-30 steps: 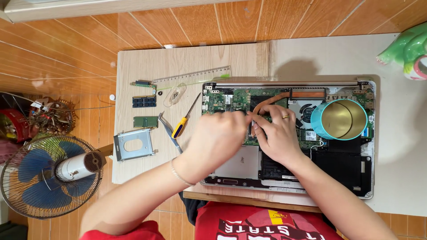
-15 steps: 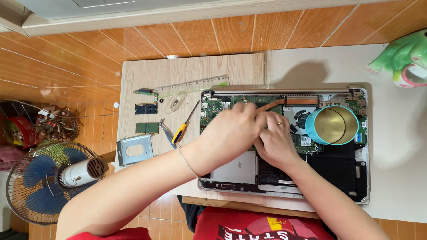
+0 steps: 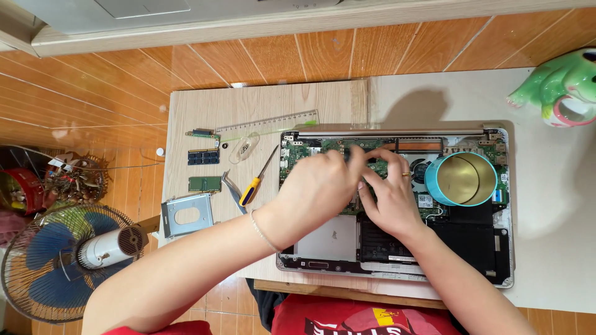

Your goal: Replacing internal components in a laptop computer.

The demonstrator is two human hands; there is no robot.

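Note:
An opened laptop point(image 3: 472, 260) lies with its bottom cover off, showing a green circuit board point(image 3: 298, 152). My left hand point(image 3: 313, 192) hovers over the board's middle with its fingers curled into a pinch. My right hand point(image 3: 388, 198), with a ring on one finger, rests beside it. The fingertips of both hands meet over the board. What they pinch is hidden under the fingers. A blue round tin point(image 3: 462, 180) stands on the laptop's fan area, just right of my right hand.
Left of the laptop on the wooden board point(image 3: 261, 99) lie a yellow-handled screwdriver point(image 3: 251, 189), tweezers point(image 3: 233, 191), two memory modules point(image 3: 203, 156), a clear ruler point(image 3: 267, 124) and a metal drive bracket point(image 3: 187, 215). A fan point(image 3: 59, 260) stands on the floor. A green ceramic figure point(image 3: 562, 90) sits far right.
Both hands have shifted a little toward the far edge of the circuit board, their fingertips staying together. The copper strip seen earlier is now mostly covered.

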